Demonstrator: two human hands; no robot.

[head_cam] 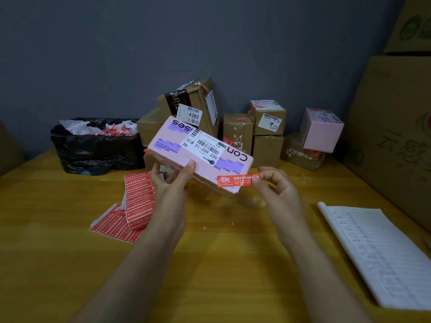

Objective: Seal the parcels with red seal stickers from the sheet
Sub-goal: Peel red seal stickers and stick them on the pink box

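The fingers (268, 170) of your right hand (277, 190) pinch one end of a red seal sticker (238, 180). Its other end lies across the near corner of the pink parcel (200, 148). Your left hand (168, 185) grips the parcel's near long edge and holds it tilted, up off the bench (210, 264). Bare bench lies under both hands. The sticker sheet (137, 201) lies to the left, the notebook (382, 252) well apart on the right, and brown boxes (238, 134) stand behind.
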